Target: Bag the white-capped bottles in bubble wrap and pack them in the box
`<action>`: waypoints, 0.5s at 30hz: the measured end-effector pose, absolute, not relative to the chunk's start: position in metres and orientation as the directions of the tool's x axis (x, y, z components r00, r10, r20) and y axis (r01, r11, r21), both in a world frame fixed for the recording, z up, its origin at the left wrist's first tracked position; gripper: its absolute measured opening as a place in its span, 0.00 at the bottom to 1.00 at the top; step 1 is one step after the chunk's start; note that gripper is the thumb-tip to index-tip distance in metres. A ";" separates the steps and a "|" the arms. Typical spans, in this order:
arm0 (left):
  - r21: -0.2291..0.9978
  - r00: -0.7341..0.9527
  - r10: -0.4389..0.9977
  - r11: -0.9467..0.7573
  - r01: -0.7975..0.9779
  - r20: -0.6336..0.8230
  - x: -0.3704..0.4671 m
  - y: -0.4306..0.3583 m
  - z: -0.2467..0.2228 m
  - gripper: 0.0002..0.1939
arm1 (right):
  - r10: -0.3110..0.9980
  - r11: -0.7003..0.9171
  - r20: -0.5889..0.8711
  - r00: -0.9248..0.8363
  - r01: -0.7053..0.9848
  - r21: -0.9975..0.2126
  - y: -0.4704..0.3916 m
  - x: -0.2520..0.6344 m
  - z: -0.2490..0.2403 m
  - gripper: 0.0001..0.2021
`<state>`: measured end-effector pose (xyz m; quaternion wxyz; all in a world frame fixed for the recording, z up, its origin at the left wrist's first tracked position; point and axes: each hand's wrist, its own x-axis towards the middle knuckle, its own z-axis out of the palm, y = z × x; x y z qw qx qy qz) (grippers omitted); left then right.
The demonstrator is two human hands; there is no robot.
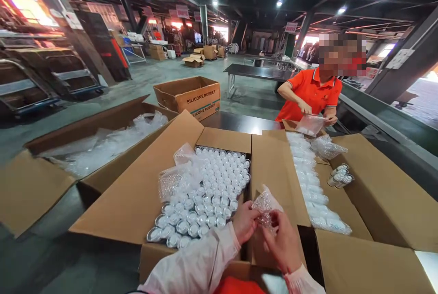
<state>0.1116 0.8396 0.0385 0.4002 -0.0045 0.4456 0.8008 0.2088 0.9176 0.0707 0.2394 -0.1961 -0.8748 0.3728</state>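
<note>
Head view: my left hand [244, 222] and my right hand [283, 243] meet over the near edge of the middle carton [137, 193], and both pinch one small bubble-wrap bag [266, 205] between their fingertips, so each hand is closed on it. The bag sticks up between my hands, just above the flap that divides the middle carton from the right carton [383, 193]. The middle carton is packed with rows of small silver-capped jars [208, 193], upright and touching, with loose bubble bags [178, 175] lying on them at the far left corner. In the right carton a row of wrapped jars [311, 184] runs along its left wall, and a few bare jars [340, 176] lie on its flap. At the far edge of that carton a person in an orange shirt [310, 93] holds another bag [310, 125] in both hands.
</note>
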 end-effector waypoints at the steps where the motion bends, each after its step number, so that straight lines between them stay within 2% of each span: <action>1: 0.707 -0.674 0.642 -0.280 -0.649 -0.365 0.113 0.840 0.038 0.18 | 0.516 0.589 0.212 -0.830 0.164 -0.792 0.922 0.212 0.067 0.19; 3: 0.774 -0.636 0.694 -0.182 -0.607 -0.336 0.104 0.834 0.038 0.18 | 0.492 0.435 0.032 -0.870 0.214 -0.875 0.939 0.220 0.062 0.20; 4: 0.874 -0.627 0.719 -0.057 -0.483 -0.300 0.094 0.827 0.038 0.17 | 0.489 0.359 -0.058 -0.870 0.262 -0.896 0.951 0.225 0.061 0.21; 5: 0.959 -0.624 0.740 0.106 -0.262 -0.252 0.083 0.819 0.037 0.16 | 0.509 0.293 -0.130 -0.851 0.314 -0.903 0.965 0.231 0.063 0.23; 6: 0.962 -0.619 0.760 0.272 0.023 -0.200 0.071 0.810 0.037 0.14 | 0.556 0.237 -0.176 -0.812 0.358 -0.903 0.979 0.237 0.066 0.24; 7: 0.868 -0.619 0.770 0.405 0.289 -0.153 0.060 0.803 0.036 0.13 | 0.631 0.192 -0.186 -0.753 0.384 -0.903 0.994 0.241 0.071 0.25; 8: 0.741 -0.618 0.776 0.486 0.464 -0.122 0.051 0.797 0.034 0.12 | 0.724 0.162 -0.160 -0.671 0.391 -0.906 1.007 0.244 0.077 0.25; 9: 0.642 -0.626 0.772 0.535 0.549 -0.108 0.044 0.794 0.032 0.11 | 0.818 0.149 -0.103 -0.566 0.382 -0.912 1.018 0.246 0.084 0.26; 11: 0.566 -0.633 0.763 0.582 0.584 -0.132 0.041 0.797 0.025 0.11 | 0.935 0.205 0.082 -0.346 0.337 -0.919 1.032 0.241 0.097 0.26; 13: 0.497 -0.647 0.747 0.624 0.603 -0.154 0.047 0.810 0.018 0.13 | 0.910 0.379 0.299 -0.286 0.286 -0.880 1.030 0.230 0.104 0.24; 15: 0.445 -0.671 0.721 0.665 0.600 -0.171 0.056 0.824 0.014 0.14 | 0.780 0.565 0.405 -0.478 0.257 -0.784 1.016 0.216 0.100 0.22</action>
